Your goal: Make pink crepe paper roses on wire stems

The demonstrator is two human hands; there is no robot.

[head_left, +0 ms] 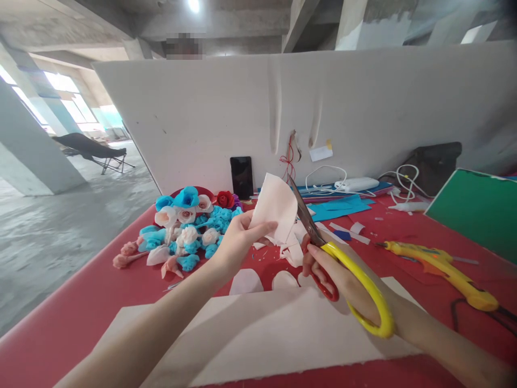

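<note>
My left hand [246, 237] pinches a pale piece of paper [277, 205] with a rounded top edge, held up above the table. In my right hand [335, 269] is a pair of scissors [309, 221] with one yellow and one red handle. Their blades point up and lie along the right edge of the paper; I cannot tell how far apart they are. Below the hands lie cut rounded pale pieces [247, 281] and pale paper scraps [293, 250]. A large pale sheet [250, 339] spreads across the front of the table, beneath my forearms.
Blue, white and pink paper flowers [188, 231] are heaped at left. A yellow glue gun [444, 267] with a cord lies at right, near a green board [480, 210]. A phone [241, 178] leans on the white partition [210, 118]. Blue paper [341, 207] lies behind the scissors.
</note>
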